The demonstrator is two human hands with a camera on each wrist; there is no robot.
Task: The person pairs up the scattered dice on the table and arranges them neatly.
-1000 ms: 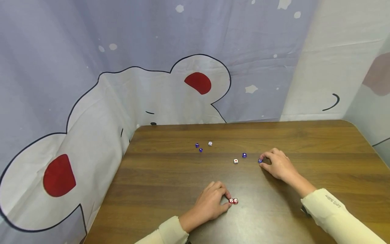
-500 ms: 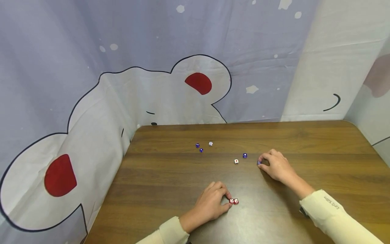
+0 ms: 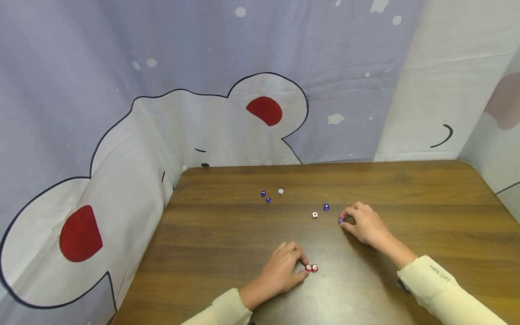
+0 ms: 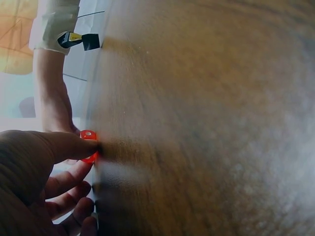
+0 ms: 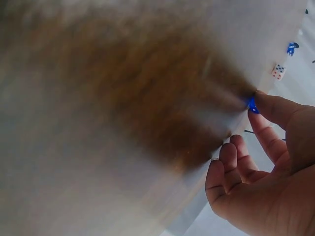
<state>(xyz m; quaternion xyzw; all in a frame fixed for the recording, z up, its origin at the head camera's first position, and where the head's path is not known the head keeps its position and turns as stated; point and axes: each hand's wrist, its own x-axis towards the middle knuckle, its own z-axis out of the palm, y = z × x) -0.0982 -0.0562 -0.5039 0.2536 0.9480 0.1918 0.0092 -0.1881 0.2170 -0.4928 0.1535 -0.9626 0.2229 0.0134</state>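
Observation:
My left hand (image 3: 281,270) pinches a red die (image 3: 308,267) between thumb and index finger, low at the table's near middle. A second red die (image 3: 314,268) sits right against its right side. In the left wrist view the thumb covers part of the red die (image 4: 88,158). Farther back and to the right, my right hand (image 3: 365,223) pinches a blue die (image 3: 341,221) by thumb and index fingertips, close at the tabletop. The right wrist view shows this blue die (image 5: 253,105) partly hidden by the thumb, its other fingers loosely bent.
Left of the right hand are another blue die (image 3: 326,207) and a white die with a red dot (image 3: 314,215). Two blue dice, one of them here (image 3: 263,193), and a white die (image 3: 280,192) lie farther back. A printed curtain (image 3: 345,67) hangs behind the wooden table (image 3: 211,253).
My right hand has slid left and toward me along the table, carrying the blue die with it. The left hand keeps its hold on the red die and stays in place.

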